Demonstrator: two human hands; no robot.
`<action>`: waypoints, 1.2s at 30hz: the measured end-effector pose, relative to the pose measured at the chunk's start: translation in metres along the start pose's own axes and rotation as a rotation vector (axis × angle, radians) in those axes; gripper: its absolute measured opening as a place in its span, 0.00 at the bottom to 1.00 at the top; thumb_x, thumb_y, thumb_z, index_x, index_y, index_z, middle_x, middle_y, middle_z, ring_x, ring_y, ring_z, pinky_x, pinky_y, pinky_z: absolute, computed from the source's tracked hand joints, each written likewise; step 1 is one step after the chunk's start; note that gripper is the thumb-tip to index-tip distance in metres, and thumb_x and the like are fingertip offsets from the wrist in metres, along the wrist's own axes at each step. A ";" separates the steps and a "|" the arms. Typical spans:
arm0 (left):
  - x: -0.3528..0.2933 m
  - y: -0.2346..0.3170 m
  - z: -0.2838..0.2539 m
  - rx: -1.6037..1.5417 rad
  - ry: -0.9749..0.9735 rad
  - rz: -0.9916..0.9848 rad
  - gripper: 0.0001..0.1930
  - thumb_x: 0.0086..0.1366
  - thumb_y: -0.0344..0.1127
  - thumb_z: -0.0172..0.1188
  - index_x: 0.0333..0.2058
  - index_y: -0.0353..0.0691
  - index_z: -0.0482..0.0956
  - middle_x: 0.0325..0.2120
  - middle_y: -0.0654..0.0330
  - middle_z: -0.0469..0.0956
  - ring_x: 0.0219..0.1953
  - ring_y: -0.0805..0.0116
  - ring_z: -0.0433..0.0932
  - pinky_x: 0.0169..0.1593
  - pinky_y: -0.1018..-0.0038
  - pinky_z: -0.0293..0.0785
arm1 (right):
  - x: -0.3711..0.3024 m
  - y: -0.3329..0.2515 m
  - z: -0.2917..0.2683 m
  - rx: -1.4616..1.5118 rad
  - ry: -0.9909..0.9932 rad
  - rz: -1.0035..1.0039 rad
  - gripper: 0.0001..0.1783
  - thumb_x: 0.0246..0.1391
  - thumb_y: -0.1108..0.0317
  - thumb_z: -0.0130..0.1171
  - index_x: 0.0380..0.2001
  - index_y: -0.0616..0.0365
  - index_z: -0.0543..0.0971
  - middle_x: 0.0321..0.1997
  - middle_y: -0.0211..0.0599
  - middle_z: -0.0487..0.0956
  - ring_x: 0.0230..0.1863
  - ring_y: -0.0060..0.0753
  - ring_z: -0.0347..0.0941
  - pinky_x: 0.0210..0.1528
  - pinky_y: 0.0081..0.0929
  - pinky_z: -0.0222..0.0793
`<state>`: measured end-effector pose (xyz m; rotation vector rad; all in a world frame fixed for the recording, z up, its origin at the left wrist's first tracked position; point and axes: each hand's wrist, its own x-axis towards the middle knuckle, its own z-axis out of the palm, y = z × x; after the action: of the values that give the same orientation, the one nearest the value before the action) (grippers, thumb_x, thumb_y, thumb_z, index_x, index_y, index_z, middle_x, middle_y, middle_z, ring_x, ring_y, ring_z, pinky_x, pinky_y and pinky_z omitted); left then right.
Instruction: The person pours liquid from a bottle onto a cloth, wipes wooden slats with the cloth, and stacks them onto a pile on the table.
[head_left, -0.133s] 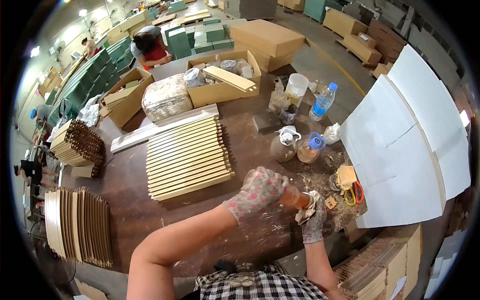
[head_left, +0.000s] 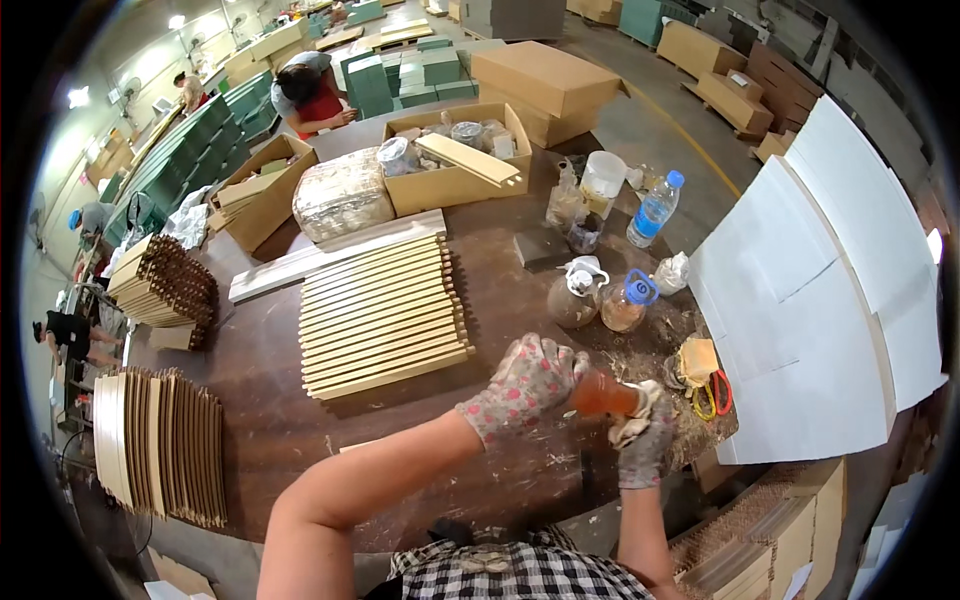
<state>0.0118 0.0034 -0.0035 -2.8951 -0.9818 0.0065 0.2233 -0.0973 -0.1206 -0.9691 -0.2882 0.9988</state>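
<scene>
Over the right side of the dark brown bench (head_left: 265, 400), the reddish-brown, rounded object (head_left: 605, 394) sits between both hands, apparently braced at each end for steadiness. The right hand (head_left: 647, 445), in a speckled glove, is closed on crumpled cream cloth (head_left: 630, 430) there; the left hand (head_left: 522, 388), elbow bent outward, has curled fingers, though I can't tell whether they grip. Pale yellow wooden slats (head_left: 385, 317) lie side by side, presumably for order.

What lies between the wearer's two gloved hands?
In the head view, a reddish-brown object spans the gap from the left hand to the pale crumpled cloth at the right hand.
</scene>
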 end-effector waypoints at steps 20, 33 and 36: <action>-0.053 0.034 0.092 -1.075 0.519 -0.332 0.39 0.54 0.35 0.65 0.63 0.37 0.57 0.58 0.45 0.65 0.63 0.46 0.59 0.66 0.57 0.57 | -0.022 -0.081 0.140 -1.132 -0.419 -0.976 0.15 0.52 0.64 0.58 0.39 0.63 0.74 0.44 0.43 0.72 0.47 0.41 0.71 0.50 0.37 0.68; -0.341 -0.028 0.121 -0.619 0.418 -0.928 0.52 0.44 0.45 0.72 0.65 0.33 0.53 0.55 0.56 0.71 0.55 0.51 0.68 0.58 0.59 0.64 | -0.164 0.176 0.206 -1.189 -1.432 -0.674 0.09 0.45 0.68 0.63 0.32 0.54 0.79 0.38 0.38 0.75 0.42 0.44 0.69 0.46 0.40 0.66; -0.345 -0.030 0.138 -0.692 0.497 -0.919 0.53 0.45 0.41 0.73 0.65 0.33 0.52 0.51 0.61 0.75 0.53 0.53 0.69 0.56 0.59 0.65 | -0.175 0.185 0.205 -1.337 -1.451 -0.765 0.07 0.45 0.67 0.63 0.30 0.52 0.78 0.36 0.37 0.73 0.41 0.44 0.68 0.43 0.41 0.65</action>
<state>-0.2844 -0.1712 -0.1462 -2.3180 -2.3730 -1.2277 -0.1033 -0.0920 -0.1149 -0.8981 -2.5546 0.5023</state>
